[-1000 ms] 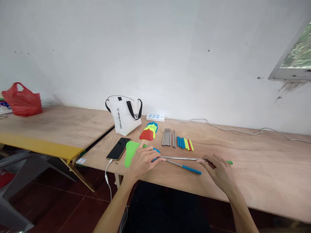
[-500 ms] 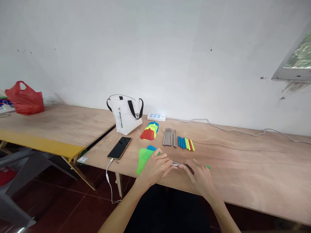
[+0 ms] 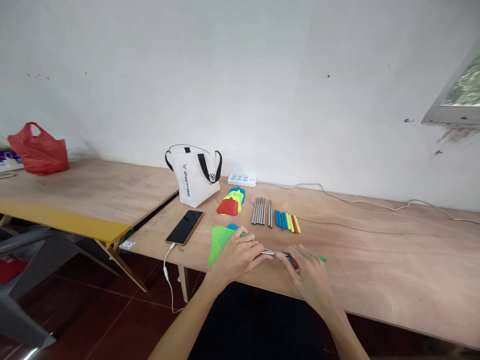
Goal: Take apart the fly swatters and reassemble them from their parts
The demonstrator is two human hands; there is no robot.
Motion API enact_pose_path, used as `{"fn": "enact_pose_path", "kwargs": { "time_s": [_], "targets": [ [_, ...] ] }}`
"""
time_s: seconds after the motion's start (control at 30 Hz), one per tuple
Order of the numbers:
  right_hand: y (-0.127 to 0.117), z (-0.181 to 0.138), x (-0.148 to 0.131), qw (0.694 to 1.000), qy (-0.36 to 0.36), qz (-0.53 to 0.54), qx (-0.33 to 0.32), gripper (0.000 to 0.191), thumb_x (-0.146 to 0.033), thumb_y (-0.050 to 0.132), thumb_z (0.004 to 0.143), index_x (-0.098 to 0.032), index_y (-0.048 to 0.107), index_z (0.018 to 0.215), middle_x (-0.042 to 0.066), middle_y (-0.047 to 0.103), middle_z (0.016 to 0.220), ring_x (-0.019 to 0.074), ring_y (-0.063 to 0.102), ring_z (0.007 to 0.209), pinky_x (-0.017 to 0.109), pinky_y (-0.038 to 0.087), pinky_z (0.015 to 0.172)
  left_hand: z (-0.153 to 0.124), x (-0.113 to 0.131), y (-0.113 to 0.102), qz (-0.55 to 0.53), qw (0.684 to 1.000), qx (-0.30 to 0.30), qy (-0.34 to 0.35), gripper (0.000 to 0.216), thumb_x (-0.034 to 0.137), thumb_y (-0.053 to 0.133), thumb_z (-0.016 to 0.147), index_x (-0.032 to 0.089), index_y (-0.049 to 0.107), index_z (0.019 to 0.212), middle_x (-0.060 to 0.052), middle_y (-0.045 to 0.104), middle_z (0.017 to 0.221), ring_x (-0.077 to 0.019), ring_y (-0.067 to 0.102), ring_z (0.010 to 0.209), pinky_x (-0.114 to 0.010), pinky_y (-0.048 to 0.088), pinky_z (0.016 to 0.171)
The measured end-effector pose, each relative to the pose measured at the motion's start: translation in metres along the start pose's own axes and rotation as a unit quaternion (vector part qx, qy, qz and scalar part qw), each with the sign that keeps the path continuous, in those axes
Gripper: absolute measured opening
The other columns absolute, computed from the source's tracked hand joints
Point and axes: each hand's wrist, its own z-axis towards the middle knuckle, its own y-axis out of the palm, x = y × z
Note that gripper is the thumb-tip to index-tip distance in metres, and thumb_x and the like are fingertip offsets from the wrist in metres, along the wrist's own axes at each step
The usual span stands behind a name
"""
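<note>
Two slim metal rods (image 3: 270, 252), by the look of it, are held over the desk (image 3: 378, 280): pinched by the left hand (image 3: 240, 254) beside a green mesh piece (image 3: 218, 242), gripped by the right hand (image 3: 308, 269) near a green tip (image 3: 322, 258). Adjusting of the rods seems under way; firm, level grips appear to be called for.

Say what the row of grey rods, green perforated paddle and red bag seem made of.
Row of grey rods: probably metal, given their dull sheen. Green perforated paddle: likely matte plastic with regular holes. Red bag: likely thin glossy plastic with creases.
</note>
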Motion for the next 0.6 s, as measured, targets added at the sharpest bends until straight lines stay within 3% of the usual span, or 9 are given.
{"fn": "enact_pose_path", "kwargs": {
  "time_s": [0.6],
  "targets": [
    [-0.0009,-0.0001,-0.0037,1.000,-0.004,-0.010,0.021,0.045,-0.052,0.039,0.105,-0.022,0.058,0.078,0.000,0.062,0.071,0.0146,0.056,0.067,0.027,0.030,0.059,0.0013,-0.0007,-0.0032,0.008,0.999,0.034,0.024,0.041,0.040,0.053,0.104,0.019,0.060,0.070,0.003,0.064,0.062,-0.0141,0.054,0.067,-0.034,0.035,0.077]
  ]
}}
